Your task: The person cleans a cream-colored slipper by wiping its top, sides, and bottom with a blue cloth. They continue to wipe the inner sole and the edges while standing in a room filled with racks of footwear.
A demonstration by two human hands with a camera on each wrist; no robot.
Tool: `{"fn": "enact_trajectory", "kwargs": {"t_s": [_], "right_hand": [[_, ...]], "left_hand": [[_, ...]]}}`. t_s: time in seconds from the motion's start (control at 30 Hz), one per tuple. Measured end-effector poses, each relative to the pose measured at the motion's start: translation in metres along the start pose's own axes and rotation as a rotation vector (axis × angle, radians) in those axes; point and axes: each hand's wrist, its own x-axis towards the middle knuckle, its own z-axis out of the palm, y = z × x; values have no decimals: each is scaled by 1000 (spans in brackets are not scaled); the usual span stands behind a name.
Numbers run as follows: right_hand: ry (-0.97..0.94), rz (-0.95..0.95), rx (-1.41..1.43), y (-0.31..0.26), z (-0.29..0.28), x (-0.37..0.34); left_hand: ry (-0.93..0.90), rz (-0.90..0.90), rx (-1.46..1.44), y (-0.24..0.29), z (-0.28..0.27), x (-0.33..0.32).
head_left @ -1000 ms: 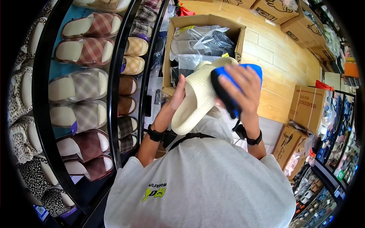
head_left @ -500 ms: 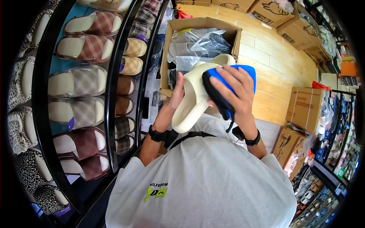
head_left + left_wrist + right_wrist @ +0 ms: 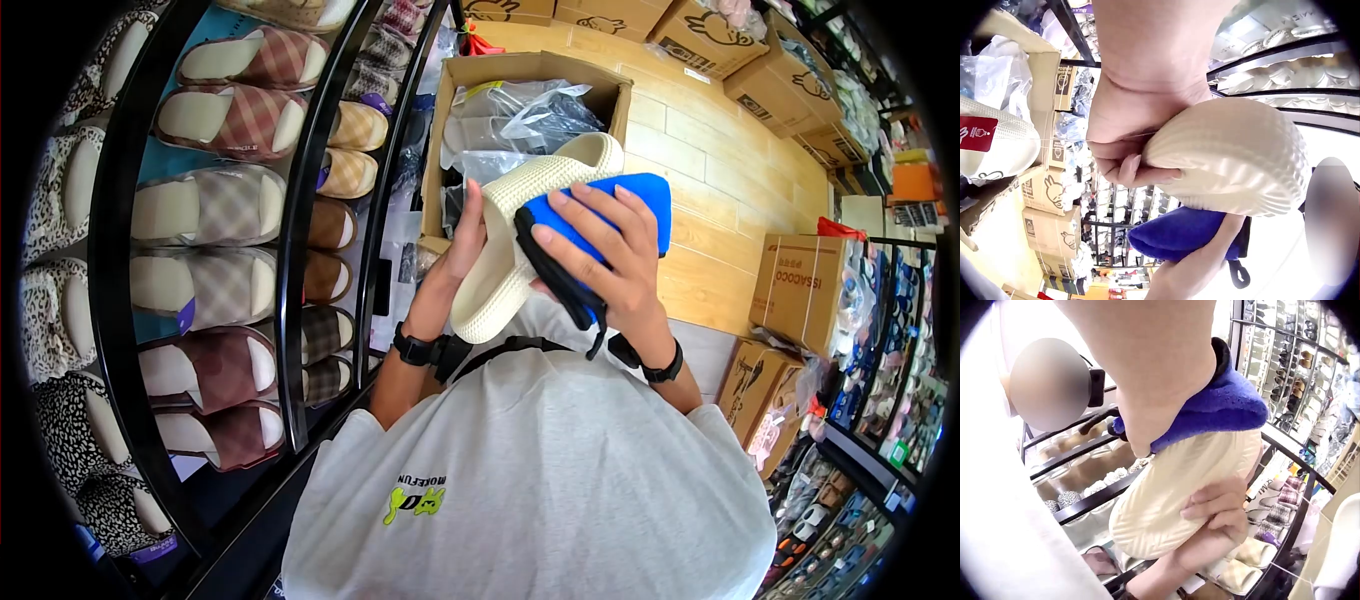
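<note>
A cream textured slide slipper [image 3: 495, 285] is held in front of the chest, heel end toward the body. My left hand [image 3: 465, 240] grips its left side; in the right wrist view the left fingers [image 3: 1219, 503] curl against the sole. Over the slipper's right side, my right hand [image 3: 620, 255] holds a blue plush cleaning mitt [image 3: 650, 200] with black edging and a black loop. The mitt lies against the slipper and covers part of it. In the left wrist view a thin string runs from the left hand toward another pale slipper [image 3: 1007, 150] with a red tag.
An open cardboard box [image 3: 625, 110] of bagged footwear stands just beyond the hands. A black-framed rack [image 3: 300, 200] of slippers rises close on the left. More cartons [image 3: 800, 285] and shelves of shoes line the right side.
My right hand has moved the blue mitt a little left across the slipper. The slipper has turned slightly, its far end showing more. My left hand keeps its grip.
</note>
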Motion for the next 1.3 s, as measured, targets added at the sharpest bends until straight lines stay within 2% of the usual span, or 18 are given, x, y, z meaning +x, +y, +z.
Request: {"fn": "enact_trajectory", "kwargs": {"t_s": [0.1,0.2,0.27,0.3,0.33,0.4,0.43,0.47,0.6,0.73,0.8,0.93,1.0,1.07,1.13,1.2,1.27,1.3], "right_hand": [[-3,-78,10,-11,4,-6],[-29,-137,36,-8,6,-9],[-50,-96,46,0,0,-4],[-43,-49,58,4,-2,-1],[-35,-22,39,10,-2,-1],[-1,51,61,8,0,2],[-13,34,52,6,0,0],[-9,5,37,3,3,-3],[-51,-134,30,-8,7,-9],[-31,-25,43,4,2,-3],[-23,20,41,1,2,-1],[-58,-107,61,-6,7,-2],[-64,-133,73,-2,9,-2],[-56,-54,105,1,6,5],[-15,11,62,2,7,5],[6,20,43,-3,10,5],[-21,-16,67,-9,11,2],[-45,-49,76,-9,13,-1]], "left_hand": [[38,-26,-15,8,10,-5],[-41,27,33,2,-2,0],[49,-6,-45,-7,-5,-1],[2,-48,14,2,1,-7],[2,-28,-73,-7,-7,-2],[-17,-18,-11,-6,-8,-2],[-100,-7,-74,-2,-10,-6],[-44,-25,-53,-1,-7,-8],[-71,-26,-83,-2,-12,-9],[-81,20,-95,-11,-14,-7],[10,-4,-26,-9,-10,-7],[60,-8,2,-1,-5,-10],[-78,32,-66,-3,-18,-6],[-19,9,-99,-7,-16,-8],[-54,-5,-96,-6,-18,-9],[-94,-6,-118,-3,-19,-8],[-20,-39,-59,1,-14,-10],[-50,-52,-109,3,-15,-9]]}}
